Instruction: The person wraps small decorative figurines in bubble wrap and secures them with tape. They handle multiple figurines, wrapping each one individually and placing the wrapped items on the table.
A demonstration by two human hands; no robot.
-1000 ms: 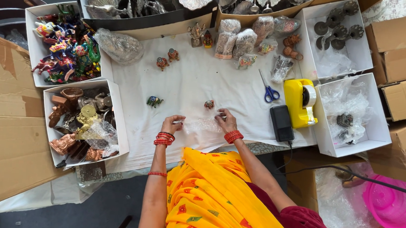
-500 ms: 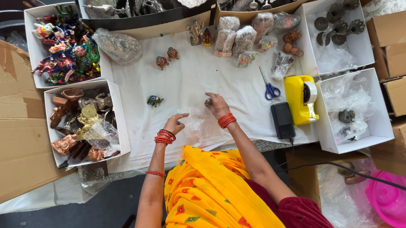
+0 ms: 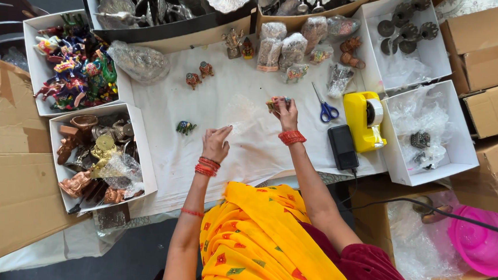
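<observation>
Lifted further up the white cloth [image 3: 164, 106] now, a small figurine [image 3: 274, 104] is pinched in the right hand [image 3: 288, 115], while thin clear plastic [image 3: 240, 112] is loosely fingered by the half-open left hand [image 3: 216, 144].

The small multicoloured figurine [image 3: 273, 105] you hold sits pinched at your fingertips above the white cloth, just left of the blue-handled scissors, while the clear plastic bag [image 3: 240, 112] lies flat and crumpled on the cloth beside it.

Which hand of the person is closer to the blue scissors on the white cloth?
The right hand. It is just left of the blue scissors, holding a small figurine in its fingers. The left hand lies lower and farther left on the white cloth.
</observation>
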